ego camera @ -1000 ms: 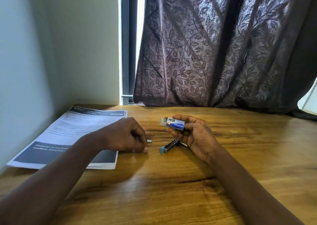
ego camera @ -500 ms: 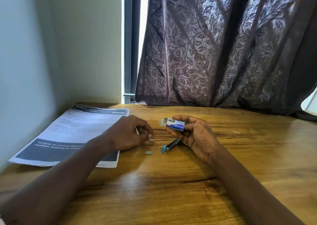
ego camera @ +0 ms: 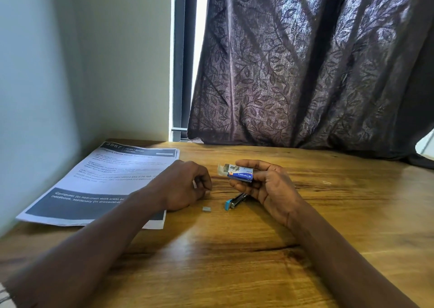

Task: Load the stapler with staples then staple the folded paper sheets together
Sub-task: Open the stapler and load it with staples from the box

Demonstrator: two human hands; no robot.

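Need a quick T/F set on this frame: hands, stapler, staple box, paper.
1. The right hand holds the staple box above the table. True.
2. The left hand grips the stapler. False: the stapler lies on the table by the right hand, which hides its far end.
3. A small staple strip lies loose on the table between the left hand and the stapler. True.
4. The paper sheets sit under the stapler, ready to staple. False: they lie flat at the left by the wall, apart from the stapler.
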